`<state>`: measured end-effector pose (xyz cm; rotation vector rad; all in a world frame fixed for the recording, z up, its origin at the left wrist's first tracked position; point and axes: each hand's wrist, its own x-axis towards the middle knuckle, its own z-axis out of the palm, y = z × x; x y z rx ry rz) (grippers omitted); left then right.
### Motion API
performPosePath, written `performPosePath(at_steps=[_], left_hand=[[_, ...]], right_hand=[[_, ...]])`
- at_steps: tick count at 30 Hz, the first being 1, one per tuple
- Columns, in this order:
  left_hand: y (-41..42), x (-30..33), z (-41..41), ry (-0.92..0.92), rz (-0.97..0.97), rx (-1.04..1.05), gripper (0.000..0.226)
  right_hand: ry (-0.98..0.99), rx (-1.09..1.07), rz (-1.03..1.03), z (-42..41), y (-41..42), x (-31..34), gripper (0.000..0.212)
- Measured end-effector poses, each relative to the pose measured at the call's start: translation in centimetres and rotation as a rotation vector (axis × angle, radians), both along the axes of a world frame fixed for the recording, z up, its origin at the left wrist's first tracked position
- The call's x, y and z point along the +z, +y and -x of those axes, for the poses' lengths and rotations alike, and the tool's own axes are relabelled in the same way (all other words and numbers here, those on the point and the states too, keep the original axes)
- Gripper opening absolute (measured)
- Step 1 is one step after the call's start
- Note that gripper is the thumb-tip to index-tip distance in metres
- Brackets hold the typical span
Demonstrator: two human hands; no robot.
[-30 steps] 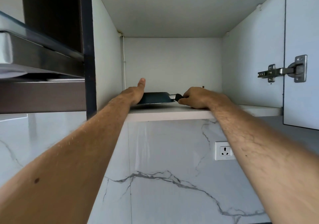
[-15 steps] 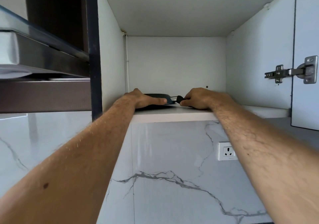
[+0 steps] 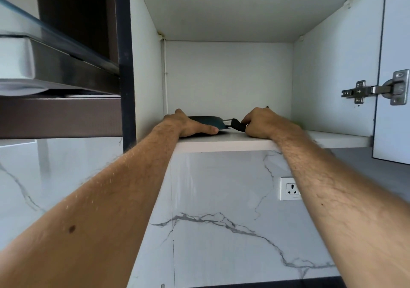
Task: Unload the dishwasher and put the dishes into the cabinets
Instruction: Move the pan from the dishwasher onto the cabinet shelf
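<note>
On the bottom shelf [image 3: 233,142] of the open wall cabinet [image 3: 328,77], head view: the pan [image 3: 207,121] lies flat, bowl toward the left wall, its handle [image 3: 238,125] pointing right. My left hand [image 3: 195,126] rests over the pan's near rim, fingers straight and laid flat, not clasping. My right hand [image 3: 264,122] is curled around the black handle and grips it. Both forearms reach up from below.

Progress, as I judge it: this pan is as good as stowed; it appears to sit on the board, and only release of both hands is left. What else is left in the dishwasher cannot be told, as it is out of view. No other dishes show in this compartment.

Condition of the item: dark, shallow, with a bright metal neck joining bowl to handle; much of it is hidden behind my hands.
</note>
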<state>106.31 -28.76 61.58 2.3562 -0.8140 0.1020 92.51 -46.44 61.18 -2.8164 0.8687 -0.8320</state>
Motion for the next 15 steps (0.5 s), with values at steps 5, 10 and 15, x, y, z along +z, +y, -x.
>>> performPosePath(at_steps=[5,10,15], left_hand=[[-0.21,-0.2,0.07,0.001,-0.013,0.023,0.13],[-0.28,-0.19,-0.28,0.004,0.0,0.028,0.131],[-0.24,-0.16,-0.6,0.013,-0.014,0.017,0.128]], right_hand=[[-0.03,-0.003,0.007,0.26,0.05,-0.1,0.041],[-0.055,-0.016,0.02,0.26,-0.09,-0.05,0.04],[-0.083,0.007,0.012,0.34,-0.39,-0.16,0.042]])
